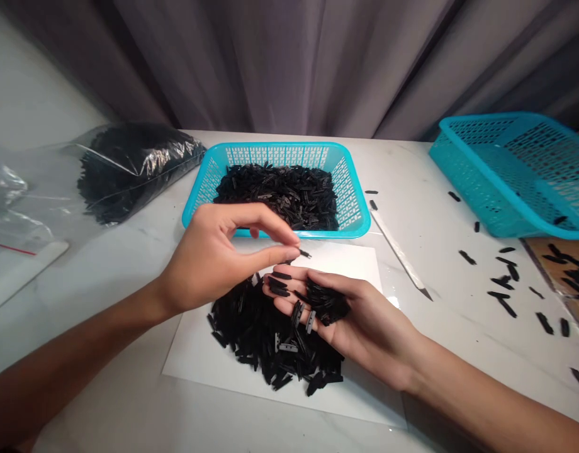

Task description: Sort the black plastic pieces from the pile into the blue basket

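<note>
Between thumb and forefinger, my left hand (233, 251) pinches one small black plastic piece (305, 254). Just below and to its right, my right hand (360, 321) is turned palm up, cupping a handful of black plastic pieces (326, 302). Several of these lie separately along its fingers, and a couple show a greyish face with small holes. Under both hands, a loose pile of the same pieces (270, 340) rests on a white sheet (199, 365). Behind them stands a blue basket (275, 234) holding many more such pieces.
A clear plastic bag (143, 163) full of black pieces lies at the left. On the right, a white pencil (398, 248) lies near a second blue basket (483, 170). Stray black pieces are scattered on the white table (440, 352). A grey curtain (280, 63) hangs behind.
</note>
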Available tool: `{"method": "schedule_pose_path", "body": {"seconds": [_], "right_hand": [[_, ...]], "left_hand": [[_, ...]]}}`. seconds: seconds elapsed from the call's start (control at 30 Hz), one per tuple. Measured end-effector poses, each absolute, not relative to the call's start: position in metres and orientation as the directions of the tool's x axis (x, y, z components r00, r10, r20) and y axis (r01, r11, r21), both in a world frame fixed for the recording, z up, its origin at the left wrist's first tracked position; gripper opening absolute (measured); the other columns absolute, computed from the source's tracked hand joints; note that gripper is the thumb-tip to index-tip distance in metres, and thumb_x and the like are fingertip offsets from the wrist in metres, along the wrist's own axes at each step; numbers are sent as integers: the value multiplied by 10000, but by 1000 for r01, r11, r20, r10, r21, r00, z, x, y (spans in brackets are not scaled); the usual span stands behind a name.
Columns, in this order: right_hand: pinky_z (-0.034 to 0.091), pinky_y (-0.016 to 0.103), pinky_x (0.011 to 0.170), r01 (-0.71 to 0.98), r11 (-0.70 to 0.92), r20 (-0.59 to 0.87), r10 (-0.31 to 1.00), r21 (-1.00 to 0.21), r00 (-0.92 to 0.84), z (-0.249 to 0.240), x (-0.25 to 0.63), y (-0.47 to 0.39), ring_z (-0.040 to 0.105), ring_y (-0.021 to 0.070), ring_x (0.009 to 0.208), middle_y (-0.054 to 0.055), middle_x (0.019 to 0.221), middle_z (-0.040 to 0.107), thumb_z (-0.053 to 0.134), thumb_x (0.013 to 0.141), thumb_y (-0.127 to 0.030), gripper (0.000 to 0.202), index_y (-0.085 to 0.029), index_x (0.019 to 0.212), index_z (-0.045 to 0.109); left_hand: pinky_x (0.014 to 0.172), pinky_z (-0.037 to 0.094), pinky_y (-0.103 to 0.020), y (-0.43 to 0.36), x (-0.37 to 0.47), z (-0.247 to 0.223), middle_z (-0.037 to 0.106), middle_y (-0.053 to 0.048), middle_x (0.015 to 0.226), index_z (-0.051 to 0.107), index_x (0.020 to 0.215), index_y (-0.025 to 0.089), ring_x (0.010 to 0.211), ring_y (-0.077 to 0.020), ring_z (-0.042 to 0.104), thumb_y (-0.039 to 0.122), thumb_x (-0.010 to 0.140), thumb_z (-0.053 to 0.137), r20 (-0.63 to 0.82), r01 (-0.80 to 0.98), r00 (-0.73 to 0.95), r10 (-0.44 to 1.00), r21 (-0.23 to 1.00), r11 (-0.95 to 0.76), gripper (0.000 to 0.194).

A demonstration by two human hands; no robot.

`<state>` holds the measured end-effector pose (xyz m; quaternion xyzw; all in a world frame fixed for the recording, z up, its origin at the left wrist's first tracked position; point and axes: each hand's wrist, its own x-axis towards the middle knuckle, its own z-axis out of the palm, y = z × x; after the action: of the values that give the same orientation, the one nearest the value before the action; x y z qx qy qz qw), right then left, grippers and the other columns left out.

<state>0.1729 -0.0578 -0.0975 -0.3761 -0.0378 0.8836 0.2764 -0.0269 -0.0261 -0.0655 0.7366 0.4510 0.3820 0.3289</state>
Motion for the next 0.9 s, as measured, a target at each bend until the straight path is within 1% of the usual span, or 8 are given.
{"method": "schedule_pose_path", "body": {"seconds": [0.1, 0.2, 0.27, 0.33, 0.47, 0.53, 0.67, 0.9], "right_hand": [[604, 255, 954, -469, -839, -622, 527, -275, -579, -103, 173, -55, 797, 180, 949, 163, 1122, 799, 473, 1026, -143, 310, -40, 1094, 758], [594, 254, 958, -487, -821, -591, 559, -297, -582, -106, 175, -55, 794, 179, 927, 177, 1078, 795, 460, 1011, -118, 303, -26, 1060, 744], [589, 256, 962, -510, -805, -559, 583, -303, -589, -107, 177, -55, 792, 183, 908, 168, 1010, 795, 465, 994, -109, 293, -22, 1052, 739], [582, 286, 989, -553, -773, -529, 624, -311, -575, -110, 179, -55, 789, 197, 920, 136, 925, 790, 492, 973, -110, 273, -31, 1048, 742], [589, 356, 999, -621, -691, -443, 719, -371, -535, -113, 180, -54, 780, 224, 959, 127, 974, 801, 574, 940, -113, 215, -74, 1061, 747], [609, 348, 954, -653, -658, -447, 745, -374, -495, -114, 179, -52, 785, 227, 940, 126, 963, 802, 566, 936, -93, 194, -85, 1011, 745], [624, 257, 819, -623, -730, -547, 655, -281, -521, -113, 176, -48, 786, 188, 812, 115, 850, 785, 472, 991, -100, 275, -61, 955, 742], [597, 213, 732, -630, -730, -464, 669, -264, -581, -107, 177, -48, 743, 150, 757, 99, 828, 767, 356, 1044, -114, 431, -81, 922, 768]], "left_hand": [[686, 576, -296, -1, 17, -54, 786, 45, 813, 772, 811, 234, 765, -149, 734, 206, 837, 834, 368, 379, 338, 866, 789, -484, 73], [753, 611, -234, 22, 93, -42, 780, 72, 843, 766, 859, 199, 833, -123, 761, 208, 873, 792, 431, 140, 502, 750, 815, -562, 31], [791, 618, -204, 28, 141, -31, 777, 95, 896, 754, 868, 197, 890, -107, 766, 243, 914, 732, 419, 46, 655, 629, 808, -587, 69], [812, 624, -209, 26, 166, -22, 767, 75, 873, 732, 808, 185, 915, -120, 757, 279, 896, 746, 334, 92, 795, 507, 759, -644, 130], [794, 596, -276, 24, 132, -14, 774, 48, 888, 712, 787, 207, 882, -135, 738, 155, 904, 750, 296, 39, 915, 274, 610, -792, 134], [726, 556, -301, 26, 87, -17, 766, 47, 853, 736, 819, 224, 829, -163, 728, 157, 889, 752, 256, 175, 898, 359, 541, -823, 99], [633, 461, -306, 21, 8, -32, 748, 6, 848, 750, 892, 219, 764, -172, 671, 167, 867, 743, 139, 431, 836, 532, 434, -791, 58], [803, 442, -349, -14, -17, -65, 711, -43, 985, 743, 957, 180, 893, -201, 595, 250, 872, 792, 164, 431, 828, 535, 425, -796, 120]]}}
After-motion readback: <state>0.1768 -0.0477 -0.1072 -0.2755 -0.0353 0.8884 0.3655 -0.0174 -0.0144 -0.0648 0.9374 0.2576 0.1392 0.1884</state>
